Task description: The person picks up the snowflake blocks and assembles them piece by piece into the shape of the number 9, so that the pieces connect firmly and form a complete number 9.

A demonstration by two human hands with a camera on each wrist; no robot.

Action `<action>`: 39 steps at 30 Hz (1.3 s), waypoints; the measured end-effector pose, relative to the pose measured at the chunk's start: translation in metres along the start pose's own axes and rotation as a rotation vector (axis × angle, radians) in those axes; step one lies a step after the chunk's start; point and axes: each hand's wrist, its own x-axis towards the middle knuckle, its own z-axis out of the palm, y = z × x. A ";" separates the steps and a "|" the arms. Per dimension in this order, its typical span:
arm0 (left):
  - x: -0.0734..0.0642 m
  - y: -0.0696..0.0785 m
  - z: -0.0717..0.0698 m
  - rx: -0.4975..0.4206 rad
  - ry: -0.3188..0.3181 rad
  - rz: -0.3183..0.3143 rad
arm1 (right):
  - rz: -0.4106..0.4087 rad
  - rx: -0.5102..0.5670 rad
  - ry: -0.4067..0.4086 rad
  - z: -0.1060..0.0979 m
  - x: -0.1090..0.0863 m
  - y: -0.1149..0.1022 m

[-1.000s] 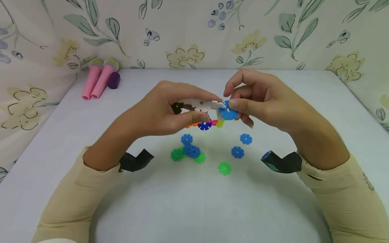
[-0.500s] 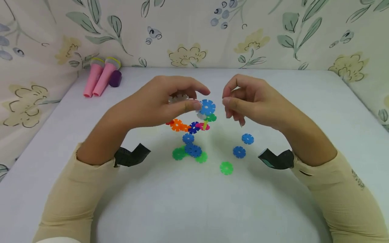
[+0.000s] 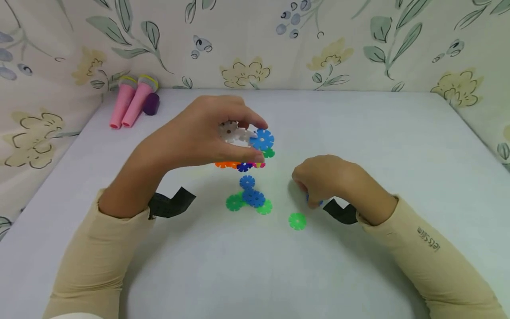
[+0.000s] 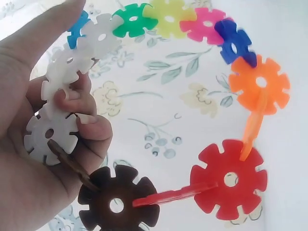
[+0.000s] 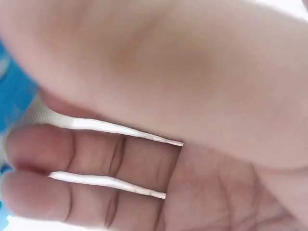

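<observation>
In my left hand (image 3: 203,133) I grip a loop of slotted plastic discs joined edge to edge. Curled fingers hold its white discs (image 4: 50,134), and brown, red, orange, dark blue, pink, yellow and green discs follow round the loop. A light blue disc (image 3: 262,139) sticks out from a white one near the left thumb and index fingertips. On the table, my right hand (image 3: 328,177) pinches a blue disc (image 3: 308,198), mostly hidden under the thumb and fingers. Up close in the right wrist view, that blue disc (image 5: 14,91) shows beside the thumb.
Several loose blue discs (image 3: 253,198) and green discs (image 3: 234,202) lie in front of the loop. One green disc (image 3: 297,221) lies nearer. Two pink toy microphones (image 3: 135,106) and a purple piece (image 3: 151,104) rest at the back left, before the floral cloth (image 3: 255,44).
The right hand has let go of the light blue disc, which stays on the loop, and has moved down to a blue disc on the table. The left hand with the loop has shifted slightly left.
</observation>
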 end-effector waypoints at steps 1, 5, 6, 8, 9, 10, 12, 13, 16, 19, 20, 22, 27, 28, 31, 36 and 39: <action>0.000 0.000 0.000 0.006 0.003 0.004 | -0.004 0.010 -0.005 0.000 0.001 0.001; 0.001 0.000 0.002 0.037 0.014 0.004 | -0.017 0.119 -0.021 -0.004 0.001 0.008; 0.001 0.000 0.002 0.045 0.016 0.000 | -0.018 0.160 -0.009 -0.007 -0.001 0.009; 0.002 0.001 0.003 0.069 0.018 -0.016 | -0.035 0.259 0.076 -0.013 -0.007 0.012; 0.002 0.001 0.003 0.083 0.019 -0.024 | -0.057 0.307 0.152 -0.016 -0.010 0.013; 0.003 0.001 0.003 0.095 0.021 -0.031 | -0.091 0.360 0.244 -0.019 -0.014 0.014; 0.004 0.002 0.004 0.113 0.029 -0.043 | -0.186 0.425 0.463 -0.025 -0.024 0.014; 0.005 0.002 0.005 0.117 0.037 -0.049 | -0.240 0.445 0.570 -0.027 -0.028 0.014; 0.006 0.003 0.007 0.102 0.071 -0.043 | -0.375 0.447 0.801 -0.030 -0.038 0.011; 0.006 0.003 0.010 0.071 0.102 -0.026 | -0.418 0.394 0.905 -0.031 -0.044 0.005; 0.006 0.003 0.011 0.061 0.109 -0.016 | -0.417 0.362 0.924 -0.031 -0.045 0.003; 0.006 0.002 0.013 0.044 0.121 0.004 | -0.410 0.312 0.944 -0.031 -0.047 -0.001; 0.005 0.003 0.016 0.028 0.132 0.040 | -0.418 0.231 0.979 -0.029 -0.047 -0.009; 0.005 0.003 0.016 0.035 0.132 0.040 | -0.415 0.216 0.995 -0.028 -0.047 -0.010; 0.004 0.006 0.016 0.056 0.129 0.012 | -0.398 0.147 1.053 -0.024 -0.045 -0.013; 0.004 0.010 0.019 0.095 0.137 0.011 | -0.398 -0.030 1.179 -0.016 -0.039 -0.017; 0.004 0.011 0.022 0.124 0.143 0.046 | -0.401 -0.074 1.224 -0.014 -0.036 -0.020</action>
